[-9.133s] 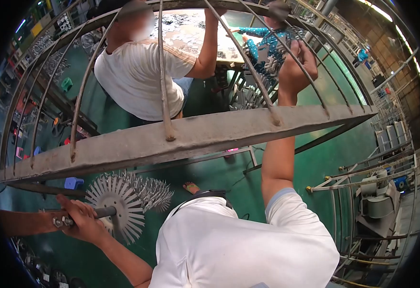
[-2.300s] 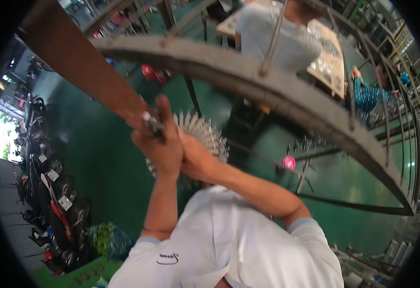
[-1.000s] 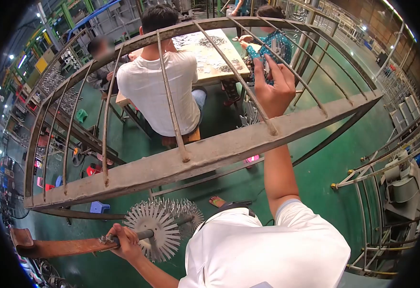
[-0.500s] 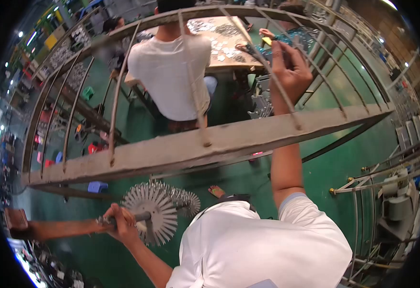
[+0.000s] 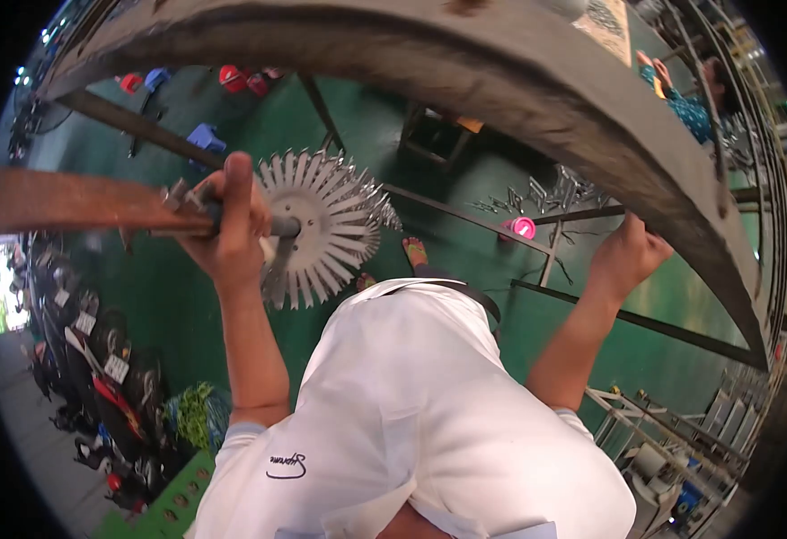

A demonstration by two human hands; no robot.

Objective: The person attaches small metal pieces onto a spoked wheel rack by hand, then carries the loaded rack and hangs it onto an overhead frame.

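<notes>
My left hand (image 5: pixel 236 216) is closed around the end of a metal shaft (image 5: pixel 281 226), thumb upward, beside a rusty brown bar (image 5: pixel 79 202). On that shaft sit round metal discs (image 5: pixel 322 225) with many narrow blades or strips fanning outward, one behind another. To the right, my right hand (image 5: pixel 632 256) is closed, its fingertips at the lower edge of a large grey metal frame (image 5: pixel 537 81). What those fingers hold, if anything, is hidden.
The frame's thick bar arches across the top, close overhead. A pink round container (image 5: pixel 521 228) and bundled metal parts (image 5: pixel 560 190) lie beyond it. Motorbikes (image 5: pixel 110 377) stand at left. Metal racks (image 5: pixel 663 440) are at lower right. Another person (image 5: pixel 694 112) sits at upper right.
The view has tilted downward, so the frame looms larger and higher. My right hand has come down from above the frame's bar to its lower edge. My left hand still grips the shaft.
</notes>
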